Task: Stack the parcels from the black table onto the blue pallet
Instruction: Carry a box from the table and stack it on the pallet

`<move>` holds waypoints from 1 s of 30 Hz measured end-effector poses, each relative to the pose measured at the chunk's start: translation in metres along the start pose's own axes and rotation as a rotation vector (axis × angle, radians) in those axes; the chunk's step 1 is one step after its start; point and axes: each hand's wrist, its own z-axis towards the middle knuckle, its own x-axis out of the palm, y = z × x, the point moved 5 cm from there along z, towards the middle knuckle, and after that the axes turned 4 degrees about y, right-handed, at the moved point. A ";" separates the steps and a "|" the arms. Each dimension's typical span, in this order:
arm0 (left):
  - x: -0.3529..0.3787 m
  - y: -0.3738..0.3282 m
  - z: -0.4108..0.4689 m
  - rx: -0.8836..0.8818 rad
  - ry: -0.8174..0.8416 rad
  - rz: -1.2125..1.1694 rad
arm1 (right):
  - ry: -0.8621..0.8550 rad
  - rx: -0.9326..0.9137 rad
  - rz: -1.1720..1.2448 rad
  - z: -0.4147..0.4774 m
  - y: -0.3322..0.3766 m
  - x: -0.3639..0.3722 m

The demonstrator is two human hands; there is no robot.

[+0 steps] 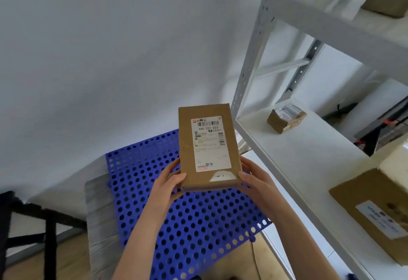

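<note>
**Two-handed hold of a parcel over the pallet.** Your left hand (pixel 168 182) and right hand (pixel 256 181) clasp the near end of a flat brown parcel (pixel 207 145), one at each near corner. Each thumb lies on the labelled top face. The left fingers curl beneath the left edge, and the right fingers run up along the right edge. Both forearms enter from the bottom of the view and converge on the parcel.

The parcel is in the air, its long axis pointing away from you and its white shipping label (pixel 210 143) facing up toward the camera. Beneath and behind it lies the blue pallet (pixel 176 224), a perforated sheet resting on a grey board (pixel 99 213). The parcel covers part of the pallet's far half, and how high it hangs above the sheet cannot be judged. The parcel's underside and the fingertips below it are hidden.

To your right, a white rack (pixel 309 158) carries a small taped parcel (pixel 286 117) and a large carton (pixel 375 213), which is cut off by the right edge. A black frame (pixel 50 235) at lower left is cropped and too blurred to identify. The label's small print is illegible.
</note>
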 end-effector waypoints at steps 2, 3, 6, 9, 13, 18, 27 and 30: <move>0.005 0.001 0.009 -0.011 -0.043 -0.011 | 0.022 0.015 -0.003 0.014 0.000 -0.007; 0.008 0.001 0.013 -0.015 -0.066 -0.018 | 0.037 0.022 -0.002 0.022 -0.001 -0.012; 0.017 0.005 0.029 -0.020 -0.136 -0.030 | 0.081 0.048 0.022 0.045 -0.002 -0.028; 0.028 0.011 0.048 -0.031 -0.215 -0.049 | 0.138 0.081 0.032 0.071 -0.002 -0.045; 0.048 0.022 0.067 -0.058 -0.303 -0.090 | 0.216 0.139 0.027 0.104 -0.005 -0.068; 0.060 0.039 0.085 -0.092 -0.406 -0.143 | 0.315 0.211 0.045 0.136 -0.022 -0.086; 0.044 0.065 0.119 -0.176 -0.377 -0.157 | 0.359 0.277 0.039 0.175 -0.056 -0.083; 0.036 0.070 0.132 -0.176 -0.391 -0.079 | 0.356 0.277 0.012 0.186 -0.060 -0.081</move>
